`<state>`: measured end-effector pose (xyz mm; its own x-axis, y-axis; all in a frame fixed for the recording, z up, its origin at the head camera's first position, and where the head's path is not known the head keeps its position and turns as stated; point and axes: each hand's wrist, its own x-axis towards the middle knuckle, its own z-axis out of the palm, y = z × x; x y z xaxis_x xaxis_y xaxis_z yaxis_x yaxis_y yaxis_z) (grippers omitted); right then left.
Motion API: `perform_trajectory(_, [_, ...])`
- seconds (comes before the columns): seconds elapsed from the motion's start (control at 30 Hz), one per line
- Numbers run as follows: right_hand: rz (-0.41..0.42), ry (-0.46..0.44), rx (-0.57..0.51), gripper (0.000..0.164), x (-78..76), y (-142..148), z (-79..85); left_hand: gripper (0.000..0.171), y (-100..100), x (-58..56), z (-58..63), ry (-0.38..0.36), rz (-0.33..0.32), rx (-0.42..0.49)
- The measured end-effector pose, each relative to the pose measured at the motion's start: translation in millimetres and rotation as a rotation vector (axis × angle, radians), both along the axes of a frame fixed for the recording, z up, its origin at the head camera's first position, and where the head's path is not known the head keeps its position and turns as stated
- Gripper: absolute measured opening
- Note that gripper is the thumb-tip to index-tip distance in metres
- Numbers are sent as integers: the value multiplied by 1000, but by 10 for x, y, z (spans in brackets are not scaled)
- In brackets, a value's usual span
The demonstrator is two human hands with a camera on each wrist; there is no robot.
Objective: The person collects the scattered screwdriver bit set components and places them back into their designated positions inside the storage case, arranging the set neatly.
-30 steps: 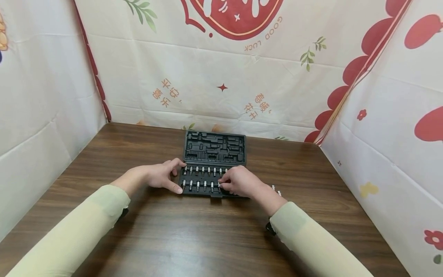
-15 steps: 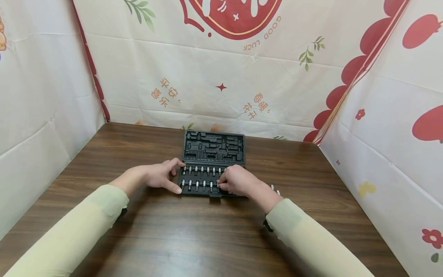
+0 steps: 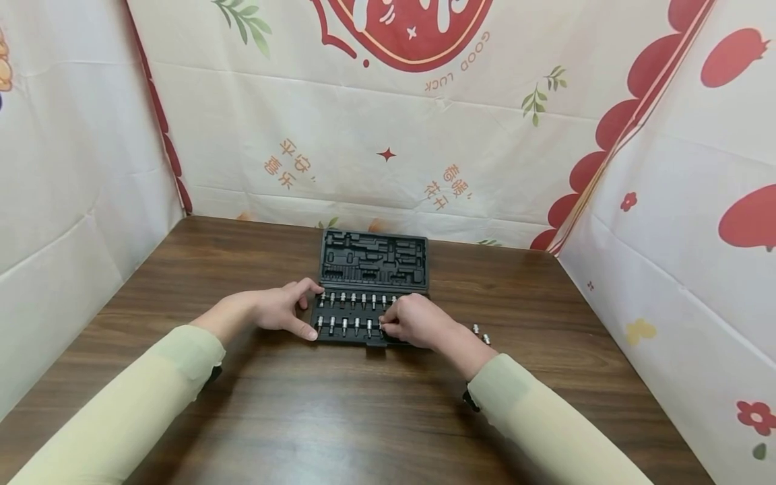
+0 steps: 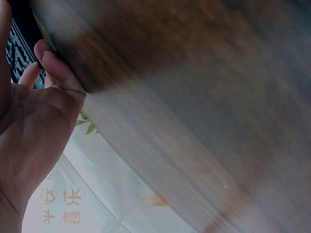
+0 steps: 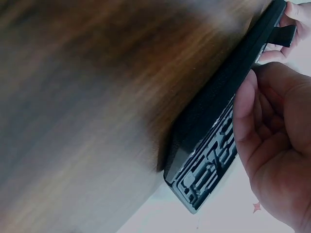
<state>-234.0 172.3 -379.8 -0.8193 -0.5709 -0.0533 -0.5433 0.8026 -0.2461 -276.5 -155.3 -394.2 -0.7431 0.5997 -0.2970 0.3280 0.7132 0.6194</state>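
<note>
A black plastic case [image 3: 374, 259] lies with its lid folded back on the table. Two rows of silver bit sockets [image 3: 344, 326] stand in its base. My left hand [image 3: 281, 306] rests along the left side of the base, thumb at the front corner and forefinger at the back one, fingers extended. In the front row, my right hand [image 3: 418, 322] pinches a bit socket [image 3: 382, 326] between thumb and forefinger. That hand covers the right part of the base. From the right wrist view, the curled right fingers [image 5: 245, 111] appear close over the case's edge.
Two loose bit sockets [image 3: 486, 339] lie on the brown wooden table [image 3: 339, 411] to the right of the case, beside the right forearm. Printed cloth [image 3: 364, 121] hangs along the back and both sides. A latch tab [image 3: 376, 342] juts from the case's front edge.
Both hands stay at nearly the same places on the case, the right one still pinching the bit socket. The head view has shifted slightly.
</note>
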Motion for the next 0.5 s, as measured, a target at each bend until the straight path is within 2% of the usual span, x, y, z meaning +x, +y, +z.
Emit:
perform_trajectory(0.27, [-40,-22,-20,16,-9,12,-28,103,-2,7,-1,3,1,-3])
perform_trajectory(0.5, [-166,-161,-138,15,-56,52,-68,104,1,7,-2,9,4,-2])
